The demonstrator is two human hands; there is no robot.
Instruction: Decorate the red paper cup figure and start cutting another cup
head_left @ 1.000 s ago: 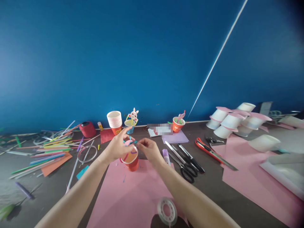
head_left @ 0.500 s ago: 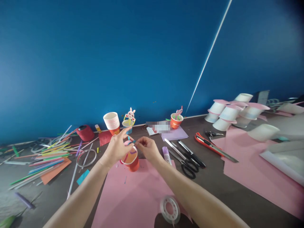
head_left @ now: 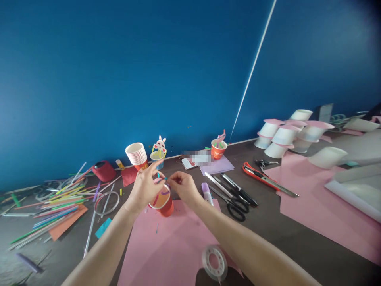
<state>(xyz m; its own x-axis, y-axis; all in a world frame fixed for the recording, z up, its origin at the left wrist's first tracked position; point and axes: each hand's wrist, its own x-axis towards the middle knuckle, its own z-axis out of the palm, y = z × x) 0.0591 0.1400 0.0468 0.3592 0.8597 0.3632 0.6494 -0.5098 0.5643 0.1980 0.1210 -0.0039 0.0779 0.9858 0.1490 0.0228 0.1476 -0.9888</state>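
A red paper cup with coloured strips on its rim stands tilted on a pink paper sheet. My left hand wraps the cup's left side, thumb and fingers over its rim. My right hand pinches a small blue straw piece at the rim, fingertips close to those of the left hand. The near side of the cup is partly hidden by my left hand.
Scissors, pens and a purple glue stick lie right of the cup. A tape roll sits near the front edge. Coloured straws spread at left. Stacked cups, decorated cups, an orange utility knife and white cups lie beyond.
The view has drifted slightly, shifting everything left. Both hands stay at the cup's rim with only small finger movements.
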